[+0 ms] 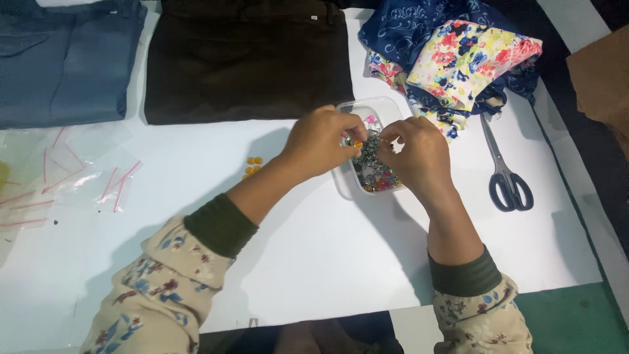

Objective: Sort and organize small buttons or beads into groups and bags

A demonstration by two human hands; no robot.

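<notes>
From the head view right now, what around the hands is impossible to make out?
- Fingertips of the left hand and right hand: curled over the clear container, hiding whatever they pinch.
- Small mixed pieces in the container: too small to identify.
- Blue garment: cut off by the left and top edges.

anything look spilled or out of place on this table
A few small orange beads lie loose on the white table, left of the clear plastic container where both hands, left hand and right hand, pick at mixed beads. The floral fabrics are crumpled in a heap, unlike the flat-folded dark trousers.
</notes>
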